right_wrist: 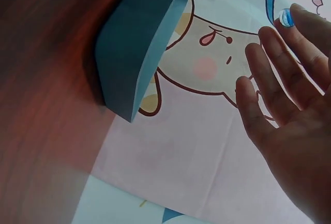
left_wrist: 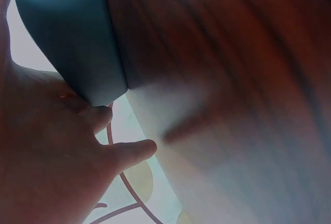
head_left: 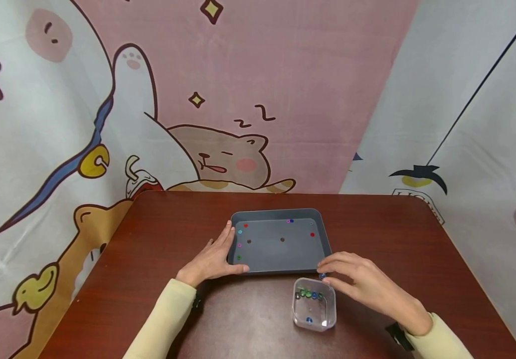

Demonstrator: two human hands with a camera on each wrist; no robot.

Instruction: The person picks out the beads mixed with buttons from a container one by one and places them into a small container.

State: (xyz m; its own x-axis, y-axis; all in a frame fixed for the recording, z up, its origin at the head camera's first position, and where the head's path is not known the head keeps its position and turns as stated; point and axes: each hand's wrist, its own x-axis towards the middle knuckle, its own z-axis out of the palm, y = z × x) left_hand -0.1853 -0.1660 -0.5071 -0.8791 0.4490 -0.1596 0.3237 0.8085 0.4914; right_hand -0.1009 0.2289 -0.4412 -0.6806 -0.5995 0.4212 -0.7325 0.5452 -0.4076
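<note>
My right hand (head_left: 363,281) pinches a clear blue marble (right_wrist: 286,17) between thumb and index finger, the other fingers stretched out. It is just off the near right corner of a grey rectangular tray (head_left: 266,258). My left hand (head_left: 213,257) rests against the tray's near left corner, its fairly straight fingers along the left side and the thumb by the front edge. A clear square plastic container (head_left: 314,326) stands in front of the tray, below the right hand. Inside it lie several green and blue marbles (head_left: 308,294).
Small coloured dots, among them a red one (head_left: 312,234) and a brown one (head_left: 282,240), are scattered over the tray floor. Everything stands on a dark reddish wooden table (head_left: 374,219). A cartoon-printed cloth (head_left: 302,99) hangs behind the table's far edge.
</note>
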